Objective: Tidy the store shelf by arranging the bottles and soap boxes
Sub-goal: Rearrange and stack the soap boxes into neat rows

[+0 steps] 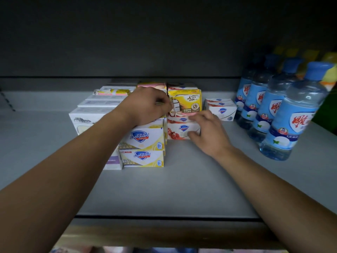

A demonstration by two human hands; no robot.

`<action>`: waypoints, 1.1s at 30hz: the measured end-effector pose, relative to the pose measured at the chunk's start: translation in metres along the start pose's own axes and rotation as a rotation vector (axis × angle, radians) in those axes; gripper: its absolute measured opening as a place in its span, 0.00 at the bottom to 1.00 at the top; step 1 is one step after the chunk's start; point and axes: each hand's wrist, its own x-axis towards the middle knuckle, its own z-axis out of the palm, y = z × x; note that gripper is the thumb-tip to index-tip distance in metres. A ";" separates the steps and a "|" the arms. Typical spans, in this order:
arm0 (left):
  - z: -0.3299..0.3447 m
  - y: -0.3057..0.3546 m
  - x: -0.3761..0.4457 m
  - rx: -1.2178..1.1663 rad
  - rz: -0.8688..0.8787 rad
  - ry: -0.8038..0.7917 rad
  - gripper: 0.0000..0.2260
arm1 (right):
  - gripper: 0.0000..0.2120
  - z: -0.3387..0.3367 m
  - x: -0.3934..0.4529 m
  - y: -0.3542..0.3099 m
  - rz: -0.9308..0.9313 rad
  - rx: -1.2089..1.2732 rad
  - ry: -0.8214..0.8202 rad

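Left hand point(147, 105) pinches the yellow Nico cardboard soap box point(187, 103) atop the red-white stack at twelve o'clock, squaring it. Right hand point(207, 130), fingers loosely spread, steadies the red-and-white Safeguard box point(180, 129). Blue-labelled clear plastic bottles point(284, 114) stand at two o'clock.

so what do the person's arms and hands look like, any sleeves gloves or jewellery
Both forearms are bare as far as the frame shows, with no sleeves in view. The left hand and right hand wear no gloves, and no watch, bracelet or ring is visible.

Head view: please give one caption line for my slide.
Left hand holds the yellow soap box atop the stack while the right hand touches the red-and-white boxes; water bottles stand right.
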 end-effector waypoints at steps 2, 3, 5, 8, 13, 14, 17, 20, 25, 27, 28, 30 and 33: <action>0.000 0.000 0.000 0.003 -0.001 -0.001 0.13 | 0.22 0.003 -0.007 0.000 -0.022 -0.019 0.038; -0.001 0.000 0.000 0.003 -0.003 -0.003 0.13 | 0.21 0.003 -0.008 -0.001 -0.026 -0.019 0.047; -0.001 -0.001 0.001 0.001 -0.009 -0.005 0.13 | 0.19 0.001 -0.008 -0.002 0.002 0.021 0.033; 0.000 -0.002 0.001 -0.004 -0.014 0.003 0.13 | 0.15 -0.010 -0.006 -0.005 0.071 0.178 0.019; 0.001 -0.003 0.000 -0.078 0.019 0.116 0.15 | 0.14 -0.051 -0.002 -0.013 0.140 0.583 0.195; -0.001 -0.003 -0.001 -0.129 0.018 0.150 0.18 | 0.15 -0.058 0.000 -0.018 0.142 0.682 0.225; -0.005 -0.002 -0.007 -0.344 0.036 0.199 0.23 | 0.14 -0.063 0.011 -0.037 0.122 0.919 0.253; -0.007 -0.004 -0.012 -0.437 0.087 0.190 0.23 | 0.13 -0.056 0.021 -0.055 0.135 1.080 0.278; -0.007 -0.008 -0.007 -0.542 0.063 0.206 0.20 | 0.21 -0.035 0.014 -0.056 0.067 1.129 0.262; -0.007 -0.011 -0.005 -0.568 0.025 0.224 0.17 | 0.31 -0.028 0.009 -0.055 -0.001 1.030 0.226; -0.006 -0.011 -0.004 -0.570 0.004 0.231 0.16 | 0.33 -0.026 0.008 -0.054 -0.021 0.953 0.222; -0.004 -0.011 -0.003 -0.560 -0.025 0.235 0.16 | 0.34 -0.025 0.007 -0.052 -0.022 0.898 0.224; -0.004 -0.009 -0.004 -0.608 -0.039 0.205 0.15 | 0.23 -0.025 0.002 -0.052 0.051 1.014 0.209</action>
